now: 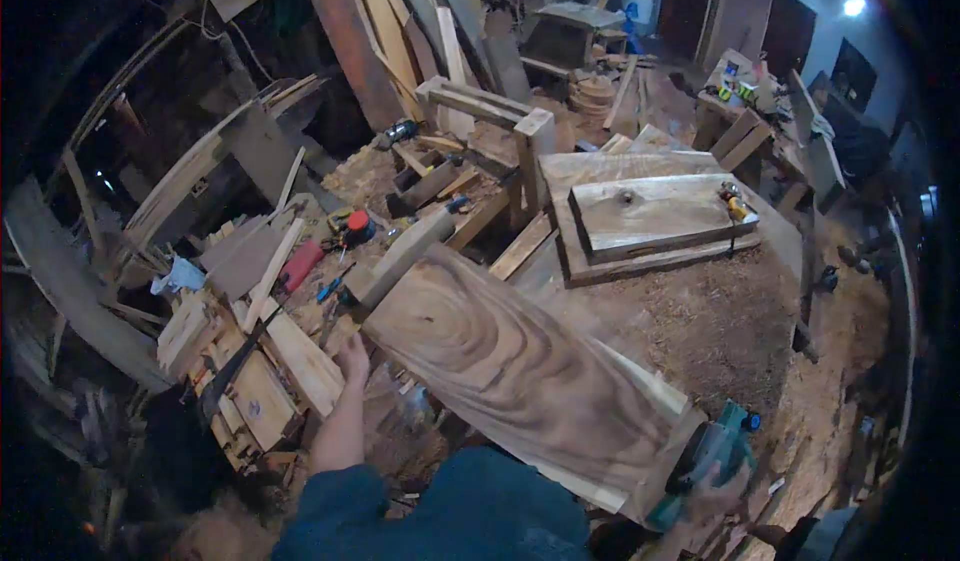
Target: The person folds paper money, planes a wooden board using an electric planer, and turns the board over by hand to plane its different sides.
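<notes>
A thick wooden board with bold curved grain lies slantwise in front of me, propped on other timber. My left hand is beside the board's far left end, fingers stretched out and holding nothing; whether they touch the wood is hard to see. Down at the near right end, my right hand is closed around a teal power planer, with its fingers partly blurred. The planer sits at the board's end, next to a lighter block of wood.
A second slab rests on a bench with an orange-yellow tool on it. Wood shavings cover the bench. Offcuts, a red-topped container and a blue-handled tool lie to the left.
</notes>
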### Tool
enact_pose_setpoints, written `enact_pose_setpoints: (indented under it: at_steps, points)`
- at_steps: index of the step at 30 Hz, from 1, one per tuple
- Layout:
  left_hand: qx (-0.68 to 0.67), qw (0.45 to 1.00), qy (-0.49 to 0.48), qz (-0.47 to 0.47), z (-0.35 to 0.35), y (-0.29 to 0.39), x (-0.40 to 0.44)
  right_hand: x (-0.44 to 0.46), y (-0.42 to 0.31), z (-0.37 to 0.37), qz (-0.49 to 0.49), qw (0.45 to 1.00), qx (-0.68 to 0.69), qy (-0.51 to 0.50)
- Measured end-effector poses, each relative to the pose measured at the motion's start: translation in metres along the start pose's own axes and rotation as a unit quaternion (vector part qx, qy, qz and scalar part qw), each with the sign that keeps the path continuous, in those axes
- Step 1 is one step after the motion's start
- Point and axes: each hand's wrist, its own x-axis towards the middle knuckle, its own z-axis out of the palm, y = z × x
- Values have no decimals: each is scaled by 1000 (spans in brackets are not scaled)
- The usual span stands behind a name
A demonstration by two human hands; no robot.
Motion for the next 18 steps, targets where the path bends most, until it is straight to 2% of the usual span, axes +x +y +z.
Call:
enact_pose_setpoints:
  at_steps: [1, 4, 6, 7, 9, 10, 12, 14, 17, 18]
  points:
    - [4, 999, 11, 48, 18, -25, 13, -10, -6, 7, 24, 998, 34, -51]
    - [86, 995, -27, 32, -5, 84, -10, -44, -22, 45, 111, 966, 143, -186]
    - [19, 998, -27, 49, 22, 59, 19, -62, -25, 65, 186, 923, 226, -251]
    - [-18, 998, -28, 59, 35, 50, 31, -68, -30, 72, 201, 915, 229, -265]
    - [52, 996, -24, 72, 30, 77, 27, -80, -40, 79, 235, 901, 231, -282]
    - [79, 993, -29, 86, 36, 102, 25, -76, -50, 76, 217, 909, 204, -291]
    - [23, 985, -49, 163, 48, 120, 30, -64, -73, 65, 198, 923, 137, -299]
    - [-18, 988, -109, 109, 70, 148, 30, -56, -94, 57, 212, 926, 86, -300]
    - [-48, 981, -149, 114, 123, 162, 37, -75, -84, 73, 190, 943, 57, -267]
    - [20, 968, -164, 189, 116, 206, 23, -81, -87, 76, 187, 950, 64, -244]
